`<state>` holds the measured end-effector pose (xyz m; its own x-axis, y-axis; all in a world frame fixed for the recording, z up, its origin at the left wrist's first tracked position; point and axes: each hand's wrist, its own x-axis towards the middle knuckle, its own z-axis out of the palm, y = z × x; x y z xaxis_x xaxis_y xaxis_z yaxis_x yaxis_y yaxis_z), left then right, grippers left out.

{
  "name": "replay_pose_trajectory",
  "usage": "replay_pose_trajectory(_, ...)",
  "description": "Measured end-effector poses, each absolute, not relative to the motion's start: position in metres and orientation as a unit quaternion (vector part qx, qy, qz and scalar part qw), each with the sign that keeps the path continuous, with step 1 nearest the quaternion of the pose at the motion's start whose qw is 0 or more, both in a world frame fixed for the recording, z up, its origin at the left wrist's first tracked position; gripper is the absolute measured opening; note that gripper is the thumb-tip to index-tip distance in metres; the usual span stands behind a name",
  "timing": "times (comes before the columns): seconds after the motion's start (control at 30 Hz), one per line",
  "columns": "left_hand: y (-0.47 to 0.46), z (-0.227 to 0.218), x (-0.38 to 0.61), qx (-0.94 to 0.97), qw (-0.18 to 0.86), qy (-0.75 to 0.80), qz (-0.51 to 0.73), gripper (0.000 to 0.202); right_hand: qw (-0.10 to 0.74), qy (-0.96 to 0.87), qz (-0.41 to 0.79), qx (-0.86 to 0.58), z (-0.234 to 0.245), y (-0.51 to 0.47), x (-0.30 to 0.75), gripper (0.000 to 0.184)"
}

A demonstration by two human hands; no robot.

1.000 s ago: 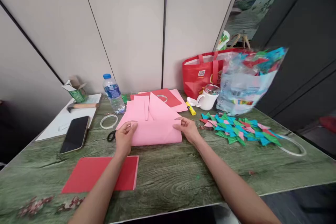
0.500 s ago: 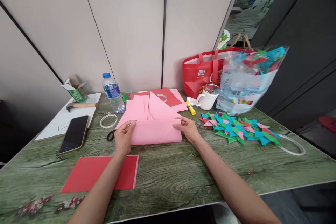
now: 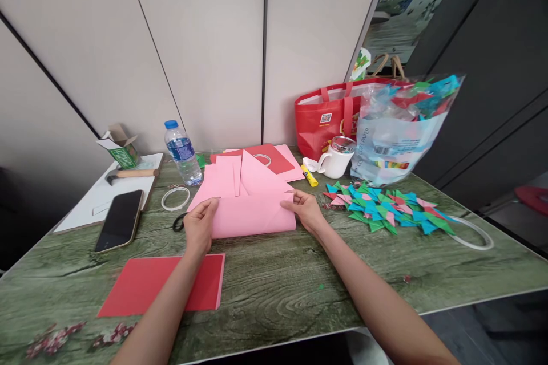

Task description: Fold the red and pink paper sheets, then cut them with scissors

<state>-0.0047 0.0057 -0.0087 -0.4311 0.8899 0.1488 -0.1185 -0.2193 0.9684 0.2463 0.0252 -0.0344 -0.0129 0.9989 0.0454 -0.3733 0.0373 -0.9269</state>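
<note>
A sheet of pink paper (image 3: pixel 253 215), folded over on itself, is held by its two ends above the table. My left hand (image 3: pixel 200 224) pinches its left end between thumb and fingers, and my right hand (image 3: pixel 305 209) pinches the right end. Behind it lie more pink sheets (image 3: pixel 262 178), some cut or folded, over red paper (image 3: pixel 280 158). Black scissors (image 3: pixel 178 222) show only a handle loop beside my left hand. Under my left forearm rests a stack of red and pink paper (image 3: pixel 145 280).
Left: a phone (image 3: pixel 120 220), a hammer (image 3: pixel 132 173) on a white board, a green box (image 3: pixel 124 154), a tape roll (image 3: pixel 175 198) and a water bottle (image 3: pixel 183 154). Right: a glue stick (image 3: pixel 309 175), a white mug (image 3: pixel 336 158), folded paper pieces (image 3: pixel 385 206), a plastic bag (image 3: pixel 396 142) and a red bag (image 3: pixel 317 125).
Both hands keep hold of the pink paper in nearly the same place. The whole view has shifted slightly.
</note>
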Motion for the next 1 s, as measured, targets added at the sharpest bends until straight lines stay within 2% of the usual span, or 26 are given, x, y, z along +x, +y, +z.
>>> replay_pose_trajectory(0.33,0.0057,-0.0064,-0.0035,0.374,0.369,0.498,0.690,0.028,0.597,-0.403,0.582,-0.378,-0.0313,0.0244,0.2463,0.024)
replay_pose_trajectory(1.0,0.0067,-0.0072,-0.0036,0.355,0.382,0.495,0.695,0.025,0.597,-0.383,0.569,-0.416,-0.0295,0.0247,0.2469,0.027)
